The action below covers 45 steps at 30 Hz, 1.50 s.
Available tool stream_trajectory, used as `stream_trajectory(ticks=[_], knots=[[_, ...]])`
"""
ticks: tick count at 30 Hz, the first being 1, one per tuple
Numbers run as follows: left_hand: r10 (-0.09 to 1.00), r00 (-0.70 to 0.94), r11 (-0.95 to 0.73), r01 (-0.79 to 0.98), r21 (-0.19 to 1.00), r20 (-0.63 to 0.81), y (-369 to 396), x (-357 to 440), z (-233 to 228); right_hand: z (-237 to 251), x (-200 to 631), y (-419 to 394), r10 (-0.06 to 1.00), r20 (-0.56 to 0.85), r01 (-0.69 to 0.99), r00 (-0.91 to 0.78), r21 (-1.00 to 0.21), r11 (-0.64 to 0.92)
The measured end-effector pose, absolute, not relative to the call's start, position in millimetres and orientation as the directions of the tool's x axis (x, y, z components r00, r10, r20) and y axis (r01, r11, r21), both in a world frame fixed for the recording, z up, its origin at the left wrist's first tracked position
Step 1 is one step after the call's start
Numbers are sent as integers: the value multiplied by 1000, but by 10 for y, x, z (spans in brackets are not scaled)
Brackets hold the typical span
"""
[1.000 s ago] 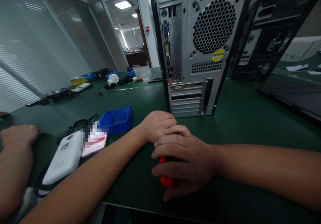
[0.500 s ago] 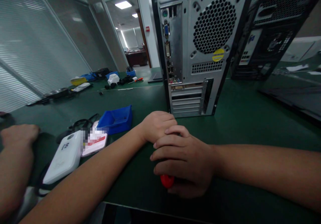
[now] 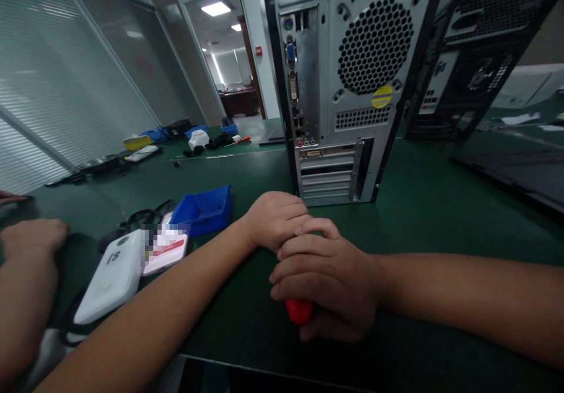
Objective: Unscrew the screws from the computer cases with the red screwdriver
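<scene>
Head view: right hand (image 3: 328, 275) at lower centre is clenched around a red tool handle (image 3: 298, 311), whose end pokes out below the fingers; left hand (image 3: 275, 219) is curled into a loose fist touching it, resting on the green table (image 3: 418, 205). Just above stands a computer tower (image 3: 348, 81); a blue bin (image 3: 203, 208) sits left; another person's hand (image 3: 30, 234) lies at the far left edge

You are looking at a grey computer tower (image 3: 348, 81) standing upright at the top centre, its rear panel facing you, on a green table (image 3: 440, 205). A black case (image 3: 476, 58) is standing at upper right. A blue bin (image 3: 203, 210) is sitting left of centre, with a white device (image 3: 110, 275) lying at lower left. Another person's arm (image 3: 26, 275) is resting at the far left.
</scene>
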State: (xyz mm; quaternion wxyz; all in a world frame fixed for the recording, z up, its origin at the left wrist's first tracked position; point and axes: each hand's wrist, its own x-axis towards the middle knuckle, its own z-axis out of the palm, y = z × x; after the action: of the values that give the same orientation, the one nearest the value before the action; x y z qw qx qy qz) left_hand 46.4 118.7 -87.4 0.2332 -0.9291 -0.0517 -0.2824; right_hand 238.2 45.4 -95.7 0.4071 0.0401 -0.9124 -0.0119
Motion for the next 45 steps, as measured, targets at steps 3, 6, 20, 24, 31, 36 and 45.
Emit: stream_trajectory(ticks=[3, 6, 20, 24, 31, 36, 45], knots=[[-40, 835, -884, 226, -409, 549, 1176, 477, -850, -956, 2387, 458, -89, 726, -80, -682, 46, 996], [-45, 842, -880, 221, -420, 538, 1163, 488, -830, -949, 2387, 467, -120, 720, -76, -683, 94, 993], [-64, 834, -874, 219, -434, 549, 1184, 473, -872, -940, 2377, 448, -207, 801, -7, -562, 245, 969], [-52, 822, -880, 231, -415, 568, 1156, 485, -842, -950, 2375, 419, -146, 759, 40, -635, 221, 975], [-11, 858, -887, 229, -402, 513, 1116, 493, -813, -970, 2350, 430, -165, 695, -67, -700, 165, 984], [-52, 839, -877, 222, -427, 541, 1131, 500, -828, -969, 2352, 458, -179, 743, -86, -646, 161, 983], [-59, 846, -886, 200, -419, 529, 1188, 451, -866, -930, 2365, 459, -154, 779, -4, -608, 191, 982]])
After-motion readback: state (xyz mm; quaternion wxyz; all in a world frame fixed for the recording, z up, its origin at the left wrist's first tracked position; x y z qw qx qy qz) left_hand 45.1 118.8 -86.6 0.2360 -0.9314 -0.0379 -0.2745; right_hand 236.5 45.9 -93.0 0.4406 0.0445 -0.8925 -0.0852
